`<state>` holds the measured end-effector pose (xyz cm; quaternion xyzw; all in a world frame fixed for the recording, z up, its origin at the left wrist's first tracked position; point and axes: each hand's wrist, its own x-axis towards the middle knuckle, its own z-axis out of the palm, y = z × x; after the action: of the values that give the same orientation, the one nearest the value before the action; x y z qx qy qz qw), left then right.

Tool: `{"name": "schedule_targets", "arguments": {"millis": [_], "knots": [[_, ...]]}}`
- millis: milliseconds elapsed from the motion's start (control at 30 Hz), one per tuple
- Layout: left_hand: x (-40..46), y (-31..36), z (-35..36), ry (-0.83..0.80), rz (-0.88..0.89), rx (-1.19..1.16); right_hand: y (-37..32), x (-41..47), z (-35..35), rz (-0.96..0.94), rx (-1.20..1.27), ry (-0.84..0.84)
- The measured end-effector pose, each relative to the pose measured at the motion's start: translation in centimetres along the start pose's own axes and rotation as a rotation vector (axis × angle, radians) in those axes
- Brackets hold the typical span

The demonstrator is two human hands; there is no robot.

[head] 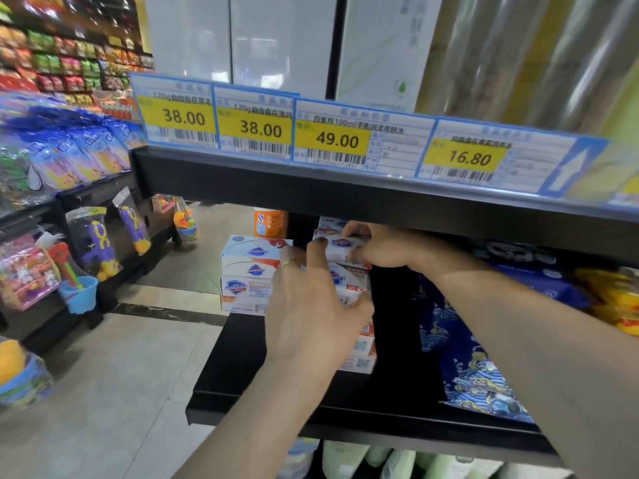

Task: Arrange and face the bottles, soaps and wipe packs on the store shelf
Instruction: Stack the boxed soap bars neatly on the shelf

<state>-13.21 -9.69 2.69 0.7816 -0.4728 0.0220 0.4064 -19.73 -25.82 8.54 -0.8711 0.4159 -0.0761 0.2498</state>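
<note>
1. Both hands reach under the upper shelf edge (345,198) into the black shelf (242,375) where the soap boxes stand.
2. The right hand (383,247) has its grip curled round a single white soap box (340,245), thumb side and fingers pinching its far end — the box sits on top of the nearer soap stack (349,285).
3. The left hand (311,305) lies against that stack's front at about 7 o'clock of the held box; its forefinger points up and touches the box's near end, the thumb spread out to the right against the stack. The grip is loose, fingers mostly straight, closed round nothing.
4. A second stack of soap boxes (252,274) stands just beside, at 9 o'clock of the hands.
5. An orange bottle (269,223) stands behind it, at 12 o'clock.
6. Blue patterned packs (466,357) fill the shelf at 3 o'clock of the hands.
7. Yellow price tags (332,140) — 38.00, 38.00, 49.00, 16.80 — line the upper shelf edge.
</note>
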Motion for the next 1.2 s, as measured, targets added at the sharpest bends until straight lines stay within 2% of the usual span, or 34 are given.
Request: {"name": "schedule_targets", "arguments": {"millis": [167, 300, 433, 700, 767, 900, 967, 1033, 1200], "knots": [[1.1, 0.6, 0.9, -0.024, 0.007, 0.058, -0.7, -0.5, -0.5, 0.038, 0.039, -0.114], [1.5, 0.6, 1.6, -0.038, -0.007, 0.102, -0.8, -0.6, -0.5, 0.036, 0.026, -0.139], [1.8, 0.7, 2.2, -0.016, -0.001, 0.131, -0.5, 0.1, 0.2, 0.049, 0.057, -0.016], [0.9, 0.2, 1.2, -0.052, 0.070, 0.107, -0.8, -0.2, 1.1, 0.077, 0.004, 0.104], [0.2, 0.3, 0.2, -0.009, 0.106, 0.145, -1.2, -0.5, 1.6, 0.083, -0.021, 0.152], [-1.2, -0.9, -2.6, 0.145, 0.118, 0.128, -3.7, -2.4, 2.3, 0.029, -0.178, 0.410], [-1.6, -2.8, -3.7, 0.216, 0.040, 0.084, -5.1, -3.3, 2.8, -0.071, -0.136, 0.379], [-1.8, -5.4, -4.1, 0.266, -0.061, 0.053, -6.3, -3.4, 3.4, -0.184, -0.116, 0.276], [-0.9, -9.1, -3.0, 0.210, -0.181, 0.030, -7.9, -1.9, 4.5, -0.307, -0.176, 0.066]]}}
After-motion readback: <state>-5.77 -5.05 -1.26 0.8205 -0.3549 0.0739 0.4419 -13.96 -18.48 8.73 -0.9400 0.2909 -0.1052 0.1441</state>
